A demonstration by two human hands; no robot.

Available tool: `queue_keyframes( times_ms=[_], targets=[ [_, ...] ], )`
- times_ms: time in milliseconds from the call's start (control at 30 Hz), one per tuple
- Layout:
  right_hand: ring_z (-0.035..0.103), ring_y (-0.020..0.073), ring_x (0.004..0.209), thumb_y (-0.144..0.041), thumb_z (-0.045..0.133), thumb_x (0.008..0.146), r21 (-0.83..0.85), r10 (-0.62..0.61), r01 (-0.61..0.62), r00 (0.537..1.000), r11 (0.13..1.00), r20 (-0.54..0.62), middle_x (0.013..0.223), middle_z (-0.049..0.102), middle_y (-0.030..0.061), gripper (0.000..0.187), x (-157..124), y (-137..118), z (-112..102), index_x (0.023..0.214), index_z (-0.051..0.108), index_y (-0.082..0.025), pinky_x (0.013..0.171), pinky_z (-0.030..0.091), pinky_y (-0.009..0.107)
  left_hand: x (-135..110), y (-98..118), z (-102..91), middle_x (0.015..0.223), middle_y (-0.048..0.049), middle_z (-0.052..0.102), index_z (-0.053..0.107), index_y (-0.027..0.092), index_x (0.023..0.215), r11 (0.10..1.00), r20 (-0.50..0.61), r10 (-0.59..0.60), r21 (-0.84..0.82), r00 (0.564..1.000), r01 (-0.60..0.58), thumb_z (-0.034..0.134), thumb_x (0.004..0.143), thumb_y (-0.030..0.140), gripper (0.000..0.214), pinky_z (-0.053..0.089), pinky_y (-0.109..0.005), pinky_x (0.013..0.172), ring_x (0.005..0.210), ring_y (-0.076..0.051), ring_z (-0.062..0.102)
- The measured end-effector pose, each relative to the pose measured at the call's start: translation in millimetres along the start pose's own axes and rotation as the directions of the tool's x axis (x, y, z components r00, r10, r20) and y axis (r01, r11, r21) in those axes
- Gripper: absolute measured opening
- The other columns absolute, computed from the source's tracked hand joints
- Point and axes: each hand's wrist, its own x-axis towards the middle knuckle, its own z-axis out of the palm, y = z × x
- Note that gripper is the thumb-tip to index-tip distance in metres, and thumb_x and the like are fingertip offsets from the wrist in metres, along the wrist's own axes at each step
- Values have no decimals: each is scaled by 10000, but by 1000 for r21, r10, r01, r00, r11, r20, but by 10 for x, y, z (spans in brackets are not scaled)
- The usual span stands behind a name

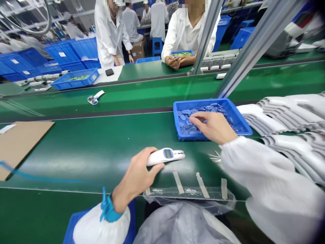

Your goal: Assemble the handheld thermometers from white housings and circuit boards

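My left hand (135, 178) is closed round the grip of a white handheld thermometer (167, 156) that lies on the green table with its small screen facing up. My right hand (212, 126) reaches into a blue tray (238, 113) of several small blue-grey round parts (189, 113), its fingers curled down among them; what they pinch, if anything, is hidden. A blue wrist strap (108, 210) circles my left wrist.
Rows of white thermometer shells (286, 115) are stacked at right. A clear plastic bag (190, 196) is taped to the table edge. Brown cardboard (17, 142) lies at left. One thermometer (95, 98) rides the belt. Co-workers in white coats and blue crates (76, 79) stand opposite.
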Motion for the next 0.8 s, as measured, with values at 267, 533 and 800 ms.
queue_keyframes(
  times_ms=[267, 533, 800],
  targets=[
    [681, 260, 741, -312, 750, 773, -97, -123, 128, 991, 987, 53, 763, 701, 73, 107, 876, 430, 677, 714, 710, -233, 703, 526, 416, 237, 74, 92, 990, -104, 682, 635, 157, 988, 840, 124, 85, 525, 989, -138, 675, 900, 261, 142, 421, -417, 807, 955, -304, 607],
    [686, 252, 750, -313, 676, 841, -53, -94, 95, 995, 994, 15, 693, 682, 47, 179, 831, 431, 554, 681, 713, -243, 738, 533, 421, 203, -7, 18, 888, -43, 657, 572, 174, 1008, 836, 111, -259, -472, 959, 281, 551, 947, 518, 351, 432, -299, 680, 753, -181, 585],
    [655, 204, 693, -524, 718, 810, 383, 144, -166, 986, 909, 85, 775, 727, 65, 347, -26, -55, -71, 934, 781, -206, 699, 536, 384, 265, 261, 104, 885, -22, 661, 623, 204, 1082, 924, 2, -125, -365, 992, 117, 545, 975, 463, 292, 390, -291, 702, 772, -180, 571]
  ],
)
